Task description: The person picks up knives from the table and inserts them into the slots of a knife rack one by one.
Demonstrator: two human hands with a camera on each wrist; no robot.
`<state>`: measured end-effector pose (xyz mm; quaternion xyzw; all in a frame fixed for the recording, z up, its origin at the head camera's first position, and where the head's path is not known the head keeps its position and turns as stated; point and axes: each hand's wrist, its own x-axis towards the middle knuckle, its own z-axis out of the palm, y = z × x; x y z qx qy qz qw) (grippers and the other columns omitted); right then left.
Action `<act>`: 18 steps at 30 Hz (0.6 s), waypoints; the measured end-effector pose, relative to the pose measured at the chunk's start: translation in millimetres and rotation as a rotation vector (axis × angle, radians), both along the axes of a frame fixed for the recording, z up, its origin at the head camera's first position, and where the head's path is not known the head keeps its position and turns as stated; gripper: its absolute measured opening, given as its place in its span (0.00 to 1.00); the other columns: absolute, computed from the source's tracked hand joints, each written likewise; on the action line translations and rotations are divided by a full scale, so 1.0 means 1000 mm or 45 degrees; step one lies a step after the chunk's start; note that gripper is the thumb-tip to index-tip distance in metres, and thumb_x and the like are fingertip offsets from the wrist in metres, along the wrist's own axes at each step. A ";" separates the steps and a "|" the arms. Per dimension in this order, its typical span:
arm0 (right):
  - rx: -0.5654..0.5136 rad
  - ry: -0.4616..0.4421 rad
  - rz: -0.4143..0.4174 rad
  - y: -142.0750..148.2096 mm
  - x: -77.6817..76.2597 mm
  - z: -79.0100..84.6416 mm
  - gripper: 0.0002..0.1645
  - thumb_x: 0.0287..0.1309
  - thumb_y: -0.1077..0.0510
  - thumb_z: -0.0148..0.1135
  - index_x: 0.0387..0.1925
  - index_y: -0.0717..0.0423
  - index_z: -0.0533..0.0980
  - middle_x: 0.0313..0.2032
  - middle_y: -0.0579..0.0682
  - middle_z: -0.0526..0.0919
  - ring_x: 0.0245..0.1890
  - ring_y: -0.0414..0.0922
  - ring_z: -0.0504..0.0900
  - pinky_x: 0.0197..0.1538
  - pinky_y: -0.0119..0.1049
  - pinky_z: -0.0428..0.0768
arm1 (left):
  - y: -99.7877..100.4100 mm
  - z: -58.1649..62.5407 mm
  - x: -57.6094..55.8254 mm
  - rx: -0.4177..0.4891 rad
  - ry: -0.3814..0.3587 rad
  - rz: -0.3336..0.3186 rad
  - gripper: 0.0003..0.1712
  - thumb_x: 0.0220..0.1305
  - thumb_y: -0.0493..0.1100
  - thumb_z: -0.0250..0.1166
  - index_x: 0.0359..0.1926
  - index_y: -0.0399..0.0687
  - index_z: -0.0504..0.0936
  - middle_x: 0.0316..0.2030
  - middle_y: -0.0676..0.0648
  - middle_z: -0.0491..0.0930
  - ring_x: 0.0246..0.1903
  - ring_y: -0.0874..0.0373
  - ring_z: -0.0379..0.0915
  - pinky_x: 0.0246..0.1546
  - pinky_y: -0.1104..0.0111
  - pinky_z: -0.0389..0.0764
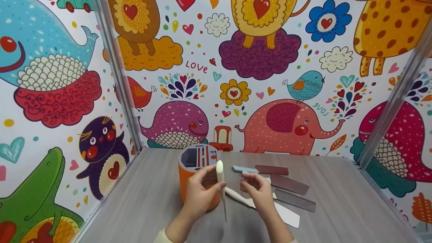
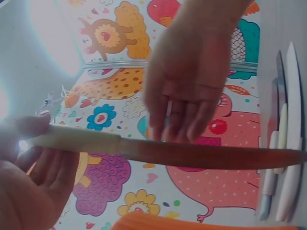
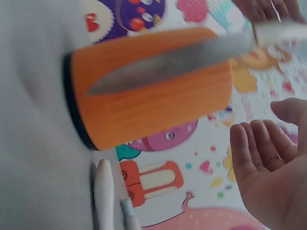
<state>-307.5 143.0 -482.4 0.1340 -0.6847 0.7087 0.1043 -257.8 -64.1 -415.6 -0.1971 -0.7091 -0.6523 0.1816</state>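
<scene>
In the head view my left hand pinches a knife by its cream handle, blade hanging point down. The left wrist view shows the long narrow blade from the side. An orange knife block with a slotted grey top stands just behind and left of the knife; in the right wrist view the blade overlaps its side. My right hand holds nothing, its fingers loosely bent and apart from the knife. Beneath it lies a white knife, its handle pointing toward the block.
Several more knives lie right of the block: one with a blue-grey handle, one with a broad reddish blade, and one with a grey blade. The grey wood-look table meets printed cartoon panels at the back and sides.
</scene>
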 end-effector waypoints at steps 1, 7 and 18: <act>-0.047 -0.014 -0.017 -0.002 -0.005 -0.003 0.20 0.61 0.63 0.66 0.51 0.71 0.75 0.40 0.55 0.83 0.40 0.41 0.85 0.45 0.36 0.87 | -0.002 0.002 0.001 0.007 -0.009 0.014 0.27 0.55 0.47 0.75 0.56 0.50 0.80 0.48 0.44 0.84 0.42 0.57 0.84 0.48 0.69 0.84; -0.157 -0.056 -0.064 -0.022 -0.026 -0.033 0.28 0.59 0.65 0.67 0.60 0.68 0.71 0.51 0.57 0.82 0.50 0.41 0.83 0.53 0.33 0.83 | -0.011 0.011 0.005 0.063 -0.043 0.061 0.30 0.54 0.51 0.75 0.58 0.50 0.79 0.50 0.45 0.83 0.45 0.57 0.83 0.52 0.68 0.83; 0.051 -0.063 0.224 -0.053 -0.042 -0.094 0.43 0.55 0.68 0.66 0.71 0.61 0.61 0.70 0.65 0.65 0.71 0.62 0.63 0.72 0.59 0.63 | -0.019 0.023 0.018 0.145 0.070 0.171 0.28 0.55 0.42 0.74 0.57 0.46 0.79 0.49 0.46 0.83 0.47 0.55 0.83 0.52 0.65 0.83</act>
